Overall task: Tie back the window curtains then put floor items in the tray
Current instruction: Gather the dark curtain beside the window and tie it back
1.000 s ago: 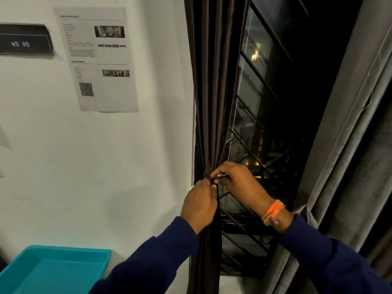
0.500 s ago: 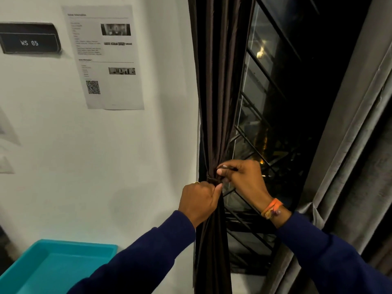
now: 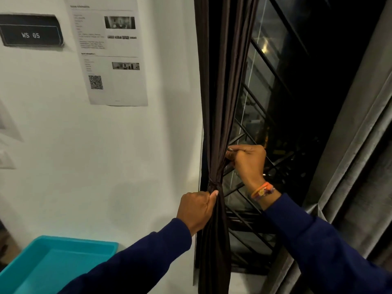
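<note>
A dark brown curtain (image 3: pixel 220 85) hangs bunched at the window's left edge, cinched by a thin tie (image 3: pixel 213 183) at its narrowest point. My left hand (image 3: pixel 197 209) grips the curtain just below that tie, thumb pressed on the fabric. My right hand (image 3: pixel 248 161) is higher and to the right, fingers pinching the curtain's folds above the tie. A grey curtain (image 3: pixel 356 128) hangs along the window's right side, loose. A teal tray (image 3: pixel 70 245) sits at the lower left; what it rests on is out of view.
The window (image 3: pixel 275 102) is dark, with a black metal grille (image 3: pixel 250 221) behind the glass. On the white wall to the left are a printed sheet (image 3: pixel 110 56) and a black "WS 05" plate (image 3: pixel 31 31).
My right hand has risen from the tie to the folds above it. My left hand has slid just under the tie. The view has shifted slightly left.
</note>
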